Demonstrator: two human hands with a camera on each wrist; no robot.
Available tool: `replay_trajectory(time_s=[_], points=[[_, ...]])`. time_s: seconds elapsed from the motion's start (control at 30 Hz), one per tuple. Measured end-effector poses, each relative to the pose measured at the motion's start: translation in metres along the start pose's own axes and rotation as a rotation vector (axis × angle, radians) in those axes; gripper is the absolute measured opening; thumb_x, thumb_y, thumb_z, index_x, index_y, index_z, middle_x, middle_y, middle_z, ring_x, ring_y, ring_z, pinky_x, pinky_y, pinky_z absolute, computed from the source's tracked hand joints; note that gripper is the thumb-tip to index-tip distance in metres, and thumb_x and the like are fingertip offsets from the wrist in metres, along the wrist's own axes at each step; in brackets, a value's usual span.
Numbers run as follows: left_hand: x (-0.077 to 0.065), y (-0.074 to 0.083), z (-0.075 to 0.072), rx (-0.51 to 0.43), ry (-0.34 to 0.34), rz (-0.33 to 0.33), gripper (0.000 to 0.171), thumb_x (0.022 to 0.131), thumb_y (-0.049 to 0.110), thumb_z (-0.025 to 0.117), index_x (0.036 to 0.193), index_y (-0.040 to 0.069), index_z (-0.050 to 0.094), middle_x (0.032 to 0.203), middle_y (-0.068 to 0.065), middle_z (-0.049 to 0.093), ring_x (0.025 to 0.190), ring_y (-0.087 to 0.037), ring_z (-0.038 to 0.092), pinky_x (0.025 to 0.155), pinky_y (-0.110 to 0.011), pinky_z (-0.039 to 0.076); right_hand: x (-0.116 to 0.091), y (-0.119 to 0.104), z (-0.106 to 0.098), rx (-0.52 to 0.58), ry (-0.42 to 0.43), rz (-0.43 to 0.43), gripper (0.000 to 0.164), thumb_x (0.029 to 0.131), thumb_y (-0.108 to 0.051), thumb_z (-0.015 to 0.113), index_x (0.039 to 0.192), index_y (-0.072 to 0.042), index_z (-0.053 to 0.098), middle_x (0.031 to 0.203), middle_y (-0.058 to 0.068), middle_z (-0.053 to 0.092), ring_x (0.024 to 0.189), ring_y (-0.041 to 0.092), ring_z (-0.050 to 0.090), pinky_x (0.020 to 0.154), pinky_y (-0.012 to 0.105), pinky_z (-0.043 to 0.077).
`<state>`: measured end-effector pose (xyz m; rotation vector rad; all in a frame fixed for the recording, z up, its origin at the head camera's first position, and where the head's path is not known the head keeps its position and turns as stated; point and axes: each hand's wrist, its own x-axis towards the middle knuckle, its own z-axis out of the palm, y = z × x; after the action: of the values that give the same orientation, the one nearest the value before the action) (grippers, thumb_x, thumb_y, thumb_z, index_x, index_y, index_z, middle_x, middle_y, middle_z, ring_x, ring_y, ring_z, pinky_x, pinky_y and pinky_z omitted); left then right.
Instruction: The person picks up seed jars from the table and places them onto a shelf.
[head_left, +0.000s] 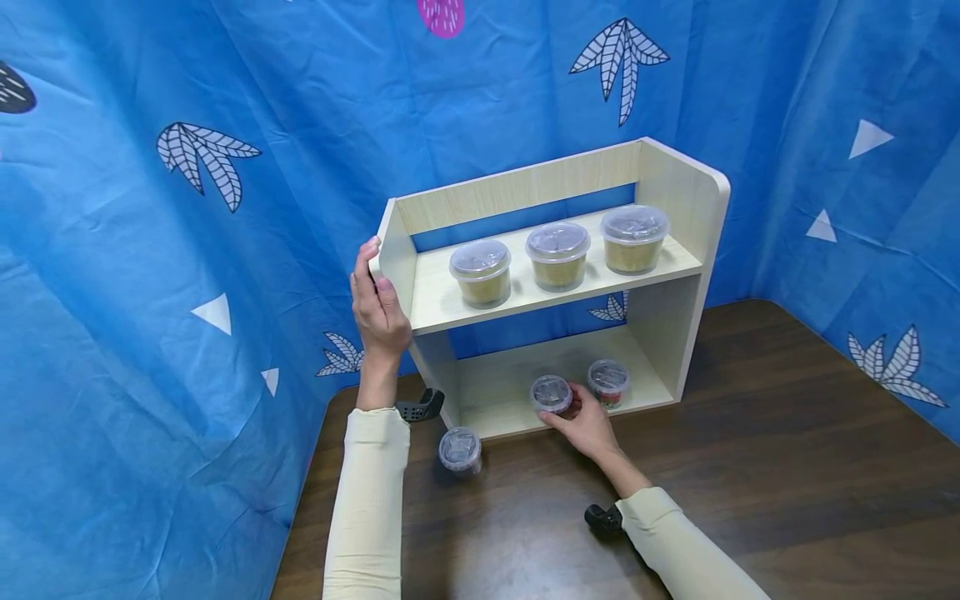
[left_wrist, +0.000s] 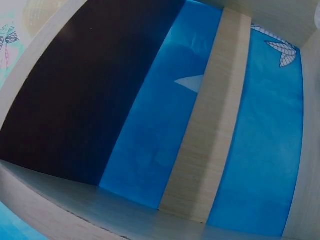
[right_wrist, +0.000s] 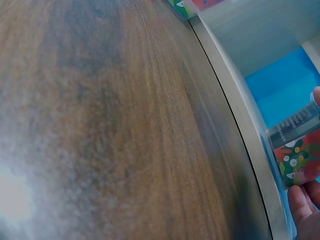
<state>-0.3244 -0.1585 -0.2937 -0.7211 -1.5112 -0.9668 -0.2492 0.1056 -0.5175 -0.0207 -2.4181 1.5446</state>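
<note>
My left hand (head_left: 378, 315) lies with straight fingers against the front edge of the left side panel of a pale wooden two-tier shelf (head_left: 517, 183). With fingers and thumb, my right hand (head_left: 588, 427) grips a small clear lidded tub (head_left: 551, 393) over the front of the lower tier. Its coloured label (right_wrist: 297, 155) shows red and green in the right wrist view. Just right of it, on the lower tier, stands a similar tub (head_left: 608, 382). Another small lidded tub (head_left: 460, 450) stands on the table in front of the shelf's lower left corner.
On the upper tier, three larger lidded tubs (head_left: 558, 254) with yellowish contents stand in a row. The shelf sits on a dark wooden table (head_left: 787, 433). A blue patterned curtain (head_left: 300, 100) hangs behind and at both sides.
</note>
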Motion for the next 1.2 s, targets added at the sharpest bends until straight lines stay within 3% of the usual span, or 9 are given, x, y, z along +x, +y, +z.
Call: replay_trajectory(time_s=[0.33, 0.93, 1.2], points=[[0.0000, 0.0013, -0.0013, 0.008, -0.011, -0.004, 0.046, 0.104, 0.031, 0.037, 0.135, -0.001, 0.047, 0.140, -0.015, 0.053, 0.120, -0.032, 0.049, 0.094, -0.046, 0.049, 0.0025, -0.0011, -0.0018, 0.001, 0.005, 0.012, 0.072, 0.077, -0.024, 0.085, 0.132, 0.007, 0.051, 0.114, 0.024, 0.065, 0.100, 0.035, 0.065, 0.087, 0.047, 0.052], [-0.0014, 0.0013, -0.0013, 0.016, -0.013, 0.002, 0.044, 0.103, 0.028, 0.037, 0.135, -0.001, 0.047, 0.139, -0.015, 0.052, 0.117, -0.033, 0.050, 0.091, -0.046, 0.051, 0.0048, 0.0053, -0.0005, 0.002, 0.018, 0.017, 0.070, 0.077, -0.025, 0.085, 0.131, 0.006, 0.052, 0.115, 0.023, 0.065, 0.101, 0.036, 0.065, 0.088, 0.048, 0.051], [-0.0012, -0.0024, -0.0014, 0.026, -0.025, 0.001, 0.050, 0.105, 0.037, 0.034, 0.136, -0.001, 0.045, 0.141, -0.014, 0.051, 0.120, -0.029, 0.050, 0.094, -0.045, 0.050, 0.0064, 0.0048, 0.0003, -0.002, 0.015, 0.013, 0.070, 0.078, -0.025, 0.084, 0.131, 0.006, 0.052, 0.115, 0.022, 0.065, 0.101, 0.035, 0.065, 0.088, 0.048, 0.051]])
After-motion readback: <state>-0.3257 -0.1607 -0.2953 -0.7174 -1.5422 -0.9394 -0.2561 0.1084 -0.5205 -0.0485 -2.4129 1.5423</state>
